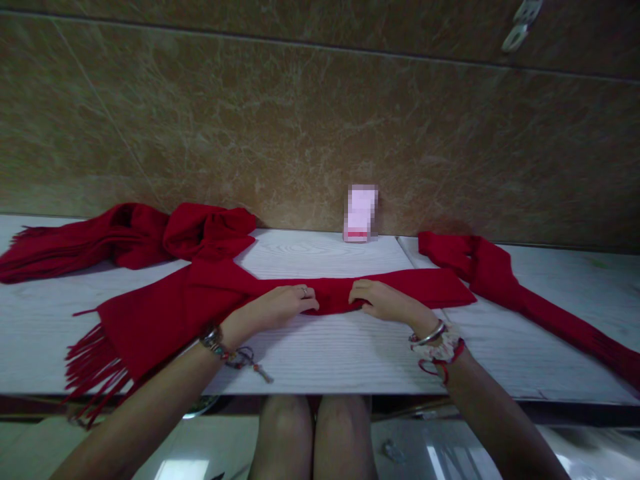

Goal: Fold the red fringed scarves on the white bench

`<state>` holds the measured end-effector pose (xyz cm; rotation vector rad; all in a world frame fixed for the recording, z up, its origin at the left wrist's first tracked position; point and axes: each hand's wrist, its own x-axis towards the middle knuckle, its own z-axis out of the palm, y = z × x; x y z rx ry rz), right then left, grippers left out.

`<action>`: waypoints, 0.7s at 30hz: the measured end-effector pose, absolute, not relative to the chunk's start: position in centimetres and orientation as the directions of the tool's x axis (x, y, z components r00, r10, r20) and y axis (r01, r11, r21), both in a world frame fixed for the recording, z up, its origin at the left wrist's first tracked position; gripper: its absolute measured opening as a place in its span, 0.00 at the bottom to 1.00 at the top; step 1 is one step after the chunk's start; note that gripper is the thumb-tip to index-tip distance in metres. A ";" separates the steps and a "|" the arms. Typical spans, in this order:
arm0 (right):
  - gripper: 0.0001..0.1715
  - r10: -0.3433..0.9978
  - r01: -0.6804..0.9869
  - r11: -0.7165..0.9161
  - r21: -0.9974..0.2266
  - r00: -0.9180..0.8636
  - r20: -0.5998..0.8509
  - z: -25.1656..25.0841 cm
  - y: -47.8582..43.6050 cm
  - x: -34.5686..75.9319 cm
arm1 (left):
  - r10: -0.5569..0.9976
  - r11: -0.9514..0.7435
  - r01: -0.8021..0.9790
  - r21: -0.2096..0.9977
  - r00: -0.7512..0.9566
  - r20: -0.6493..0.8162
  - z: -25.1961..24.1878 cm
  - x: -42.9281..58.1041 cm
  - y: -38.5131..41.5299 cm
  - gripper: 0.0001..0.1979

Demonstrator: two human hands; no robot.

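A long red scarf (200, 297) lies across the white wood-grain table (320, 353), its fringed end hanging over the front edge at the left. My left hand (283, 307) rests on the scarf's middle with fingers curled on the cloth's near edge. My right hand (383, 301) sits close beside it, fingers bent and pinching the same edge. Both wrists wear bracelets.
A bunched red scarf (125, 237) lies at the back left. Another red scarf (520, 297) trails off toward the right front. A small pink box (361, 213) stands against the brown marble wall. My knees show under the table's front edge.
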<state>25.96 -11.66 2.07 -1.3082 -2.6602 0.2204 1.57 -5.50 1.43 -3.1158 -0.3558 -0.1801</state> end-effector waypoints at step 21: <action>0.26 0.800 0.739 0.531 -0.414 -0.599 -0.043 0.9 -10.9 26.8 | 0.587 -0.774 0.558 -0.297 0.810 -0.007 3.2 -8.3 -3.8 0.15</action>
